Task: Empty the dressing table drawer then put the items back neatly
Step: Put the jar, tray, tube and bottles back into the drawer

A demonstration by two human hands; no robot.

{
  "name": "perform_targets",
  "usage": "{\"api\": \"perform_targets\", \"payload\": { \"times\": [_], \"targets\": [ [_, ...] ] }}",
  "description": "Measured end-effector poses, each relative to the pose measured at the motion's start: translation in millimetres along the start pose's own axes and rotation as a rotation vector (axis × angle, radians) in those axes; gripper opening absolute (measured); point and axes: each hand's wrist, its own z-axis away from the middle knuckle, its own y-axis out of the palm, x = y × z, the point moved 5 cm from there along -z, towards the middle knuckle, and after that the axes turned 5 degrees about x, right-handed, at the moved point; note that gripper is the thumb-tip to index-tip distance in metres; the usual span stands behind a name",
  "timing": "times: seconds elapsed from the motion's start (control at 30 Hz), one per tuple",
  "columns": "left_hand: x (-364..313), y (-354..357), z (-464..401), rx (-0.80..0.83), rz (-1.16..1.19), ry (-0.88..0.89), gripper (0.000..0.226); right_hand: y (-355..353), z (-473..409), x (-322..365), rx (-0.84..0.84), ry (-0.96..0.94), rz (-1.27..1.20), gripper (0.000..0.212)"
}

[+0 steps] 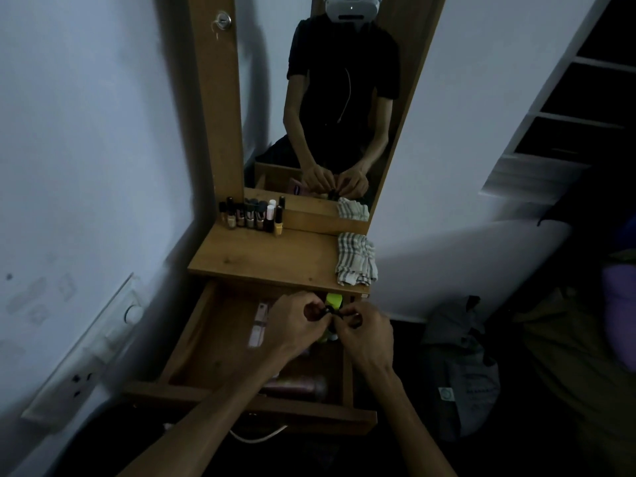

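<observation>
The wooden drawer (192,335) of the dressing table is pulled open below the tabletop (275,259). My left hand (296,321) and my right hand (368,330) meet above the drawer's back right part, both pinching one small dark object (329,312); what it is I cannot tell. Inside the drawer lie a flat pink packet (258,325), a yellow-green bottle (334,299) partly hidden behind my hands, and a pink glittery bottle (299,387) on its side near the front.
A row of several nail polish bottles (253,216) stands at the tabletop's back left. A folded striped cloth (356,258) rests on its right edge. The mirror (327,98) rises behind. A wall socket panel (82,349) is left; a grey bag (461,366) sits right.
</observation>
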Motion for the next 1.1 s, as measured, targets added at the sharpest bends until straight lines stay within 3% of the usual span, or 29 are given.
{"api": "perform_targets", "payload": {
  "times": [0.43,0.77,1.1],
  "targets": [
    [15.5,16.2,1.6,0.045,-0.001,-0.075,0.014,15.3,-1.4,-14.4,0.057,0.027,0.116,0.013],
    [19.3,29.2,-0.2,0.120,-0.051,0.030,0.015,23.0,-2.6,-19.2,0.034,0.013,0.139,0.010],
    [19.9,30.7,4.0,0.090,-0.038,0.072,0.017,24.7,-2.8,-18.6,0.052,-0.007,0.188,0.016]
  ]
}}
